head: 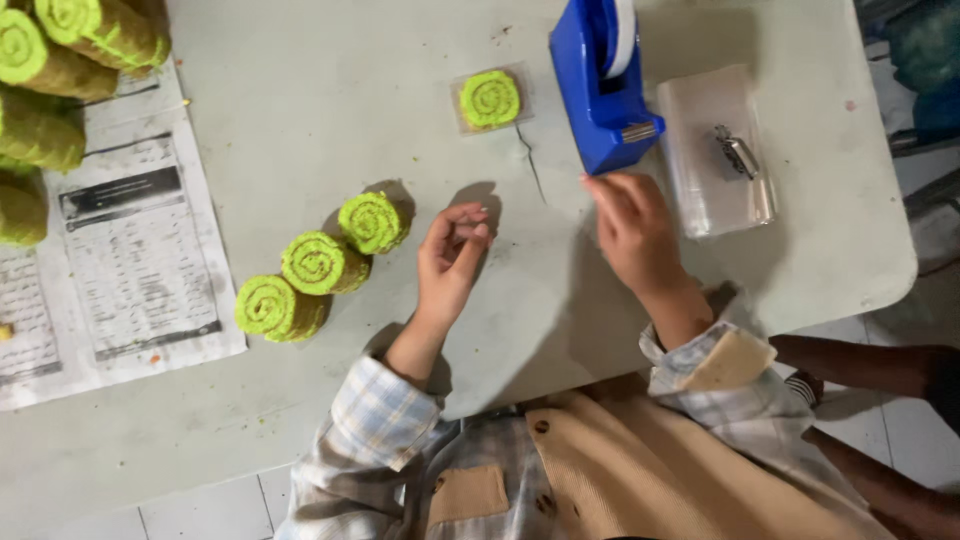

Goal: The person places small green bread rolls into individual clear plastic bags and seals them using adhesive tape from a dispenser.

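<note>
Pale grey surface (330,90): right hand (632,228), fingers curled — grip unclear — just below the blue tape dispenser (600,85); left hand (450,255) loosely open, empty. Tape likely light, sticky; pinch its free end.

Three rolls (318,265) left of hands; tape dispenser (600,85) beyond right hand (632,228).

Green rolls (60,60) at table (300,100) top-left corner: cut off by picture's left and top edges, count unclear. Blue tape dispenser (600,80): top cut by upper edge. Right hand (632,228) fingertips at dispenser's near end: whether tape pinched, cannot tell. Small metal object (737,152) on clear plastic sheets (715,150): too small to identify. Newspaper (110,260): left part cut off. Table right edge: dark limbs (880,365) beyond it partly out of frame.
</note>
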